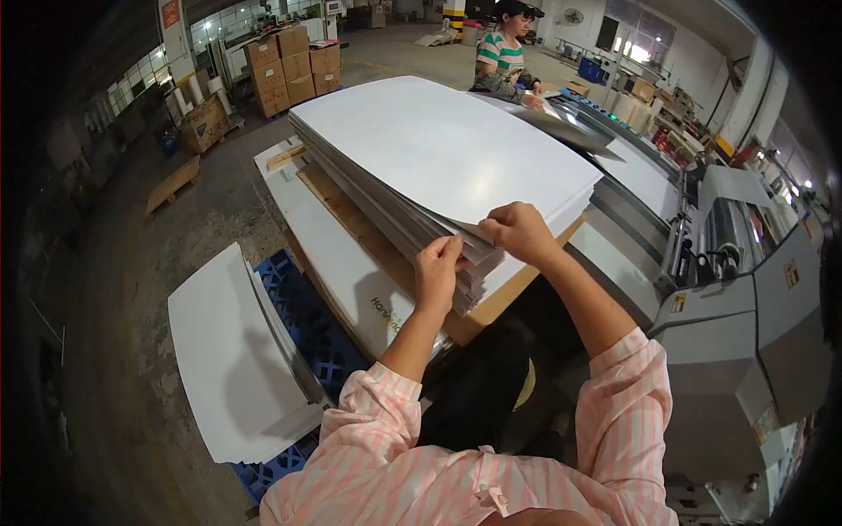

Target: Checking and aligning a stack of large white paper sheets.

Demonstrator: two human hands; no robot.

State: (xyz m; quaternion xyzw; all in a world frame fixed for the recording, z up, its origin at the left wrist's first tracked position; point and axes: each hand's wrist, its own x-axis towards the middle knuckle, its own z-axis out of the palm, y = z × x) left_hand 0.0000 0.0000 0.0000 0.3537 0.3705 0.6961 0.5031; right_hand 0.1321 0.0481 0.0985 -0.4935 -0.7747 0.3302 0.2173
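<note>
A thick stack of large white sheets [438, 145] lies on a wooden board in front of me. My left hand [438, 270] pinches the near corner of the stack's edge, fingers pressed into the layered sheets. Just to the right, my right hand [519, 230] grips the corner of the top sheets and lifts them slightly off the pile. Both arms wear pink striped sleeves.
A grey machine [745, 333] with a roller stands at my right. A second pile of white sheets [232, 359] rests on a blue pallet [307, 324] at lower left. A person in a green striped shirt [502, 57] works at the far end. Cardboard boxes [289, 66] stand behind.
</note>
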